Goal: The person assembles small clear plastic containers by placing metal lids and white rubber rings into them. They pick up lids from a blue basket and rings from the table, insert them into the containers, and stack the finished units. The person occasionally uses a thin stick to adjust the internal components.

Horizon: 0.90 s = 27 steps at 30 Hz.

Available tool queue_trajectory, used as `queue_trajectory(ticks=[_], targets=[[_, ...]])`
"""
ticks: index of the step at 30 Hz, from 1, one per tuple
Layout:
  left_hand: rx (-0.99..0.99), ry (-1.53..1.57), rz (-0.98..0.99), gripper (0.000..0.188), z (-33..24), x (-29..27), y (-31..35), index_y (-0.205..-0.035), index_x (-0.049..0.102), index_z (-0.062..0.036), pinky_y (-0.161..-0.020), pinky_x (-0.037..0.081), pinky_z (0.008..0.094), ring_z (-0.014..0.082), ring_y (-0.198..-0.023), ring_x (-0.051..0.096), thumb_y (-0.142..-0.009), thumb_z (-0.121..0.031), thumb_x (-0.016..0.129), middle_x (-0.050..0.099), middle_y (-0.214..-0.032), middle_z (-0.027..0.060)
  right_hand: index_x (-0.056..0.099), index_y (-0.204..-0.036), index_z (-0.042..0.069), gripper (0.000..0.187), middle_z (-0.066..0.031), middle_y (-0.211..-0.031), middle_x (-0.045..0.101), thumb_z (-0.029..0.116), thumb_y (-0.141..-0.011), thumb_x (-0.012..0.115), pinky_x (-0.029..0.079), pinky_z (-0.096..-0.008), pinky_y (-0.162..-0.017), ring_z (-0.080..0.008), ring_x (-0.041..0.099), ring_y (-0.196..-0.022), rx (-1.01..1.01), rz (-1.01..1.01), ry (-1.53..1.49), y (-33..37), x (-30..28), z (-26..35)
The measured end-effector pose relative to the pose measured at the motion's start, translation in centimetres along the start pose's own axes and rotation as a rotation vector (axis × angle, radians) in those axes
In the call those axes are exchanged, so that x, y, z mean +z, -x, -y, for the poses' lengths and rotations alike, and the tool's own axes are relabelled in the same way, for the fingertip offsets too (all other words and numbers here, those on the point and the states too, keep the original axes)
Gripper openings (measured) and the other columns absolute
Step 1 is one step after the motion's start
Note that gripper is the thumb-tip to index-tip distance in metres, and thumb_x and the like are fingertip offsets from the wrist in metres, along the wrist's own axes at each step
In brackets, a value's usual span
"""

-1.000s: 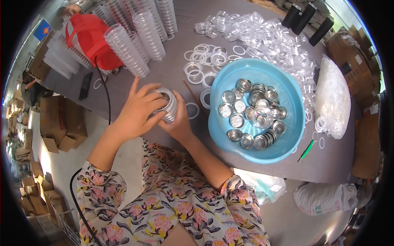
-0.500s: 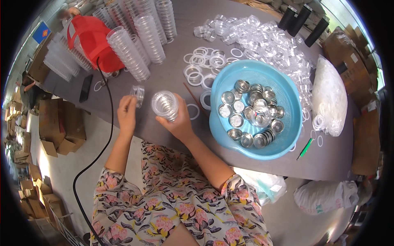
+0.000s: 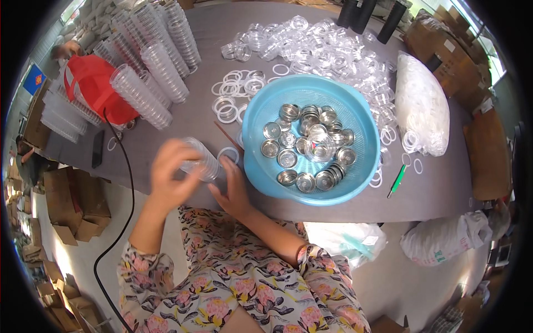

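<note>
Fingers of left hand (image 3: pixel 173 176) blurred, grip unclear; right hand (image 3: pixel 237 194) spread at near end of tilted clear-plastic-cup stack (image 3: pixel 203 160), hold unclear. Stack's left of blue basket (image 3: pixel 253 144); loose support could topple it.

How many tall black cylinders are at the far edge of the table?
3: the left cylinder, the middle cylinder and the right cylinder, grouped beyond the clear containers. The picture's top edge may hide others.
</note>
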State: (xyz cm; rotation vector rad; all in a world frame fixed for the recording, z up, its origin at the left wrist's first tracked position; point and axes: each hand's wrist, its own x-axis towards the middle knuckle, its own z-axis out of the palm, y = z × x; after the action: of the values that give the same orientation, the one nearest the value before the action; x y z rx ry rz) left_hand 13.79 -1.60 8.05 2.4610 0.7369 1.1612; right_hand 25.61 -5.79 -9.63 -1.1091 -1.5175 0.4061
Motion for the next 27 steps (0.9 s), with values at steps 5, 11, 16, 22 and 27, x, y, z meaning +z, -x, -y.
queue_trajectory(ticks=[5, 11, 16, 22, 27], targets=[[0.153, 0.184, 0.766, 0.021, -1.2, 9.1, -7.4, -0.09, 0.062, -0.0028, -0.076, 0.046, 0.0412, 0.032, -0.087, 0.058, -0.073, -0.014, 0.068, 0.06, -0.097, 0.014, 0.037, -0.127, -0.003, 0.053, -0.0231, -0.122, 0.046, 0.021, -0.084, 0.059, 0.036, -0.0434, -0.097, -0.0379, 0.044, -0.117, 0.088, 0.163, 0.027, 1.8, -2.0, 0.5], [0.376, -0.599, 1.178, 0.008, 0.7, 18.5, -7.7, -0.075, 0.066, -0.0097, -0.077, 0.045, 0.0388, 0.0271, -0.085, 0.059, -0.067, -0.01, 0.066, 0.06, -0.068, 0.007, 0.05, -0.111, 0.0, 0.036, -0.0205, -0.106, 0.051, 0.015, -0.08, 0.061, 0.038, -0.047, -0.086, -0.04, 0.048, -0.101, 0.055, 0.098, 0.011, 1.9, -1.1, -0.1], [0.536, -0.372, 0.817, 0.009, -0.4, 15.4, -8.1, -0.076, 0.065, -0.0116, -0.074, 0.043, 0.0355, 0.0234, -0.081, 0.058, -0.067, -0.011, 0.066, 0.062, -0.075, 0.0045, 0.051, -0.11, 0.0, 0.035, -0.0197, -0.105, 0.053, 0.013, -0.079, 0.061, 0.039, -0.0474, -0.086, -0.0389, 0.05, -0.1, 0.046, 0.061, 0.012, 2.1, -0.8, 0.2], [0.078, 0.014, 0.237, 0.017, -1.0, 1.1, -5.4, -0.09, 0.065, -0.0073, -0.076, 0.041, 0.0364, 0.0249, -0.084, 0.054, -0.072, -0.006, 0.065, 0.06, -0.082, 0.0048, 0.043, -0.126, 0.005, 0.045, -0.0188, -0.118, 0.051, 0.017, -0.085, 0.057, 0.042, -0.0395, -0.091, -0.0364, 0.051, -0.109, 0.115, 0.166, 0.005, 1.6, -2.2, 0.6], [-0.029, -0.417, 0.163, 0.019, 2.6, -3.0, 1.5, -0.094, 0.065, -0.0083, -0.088, 0.035, 0.0409, 0.024, -0.095, 0.053, -0.075, -0.008, 0.064, 0.061, -0.088, 0.0034, 0.042, -0.126, 0.0, 0.054, -0.0212, -0.124, 0.046, 0.013, -0.078, 0.063, 0.038, -0.0436, -0.095, -0.0382, 0.046, -0.114, -0.019, 0.08, -0.04, 0.3, -1.1, 1.4]])
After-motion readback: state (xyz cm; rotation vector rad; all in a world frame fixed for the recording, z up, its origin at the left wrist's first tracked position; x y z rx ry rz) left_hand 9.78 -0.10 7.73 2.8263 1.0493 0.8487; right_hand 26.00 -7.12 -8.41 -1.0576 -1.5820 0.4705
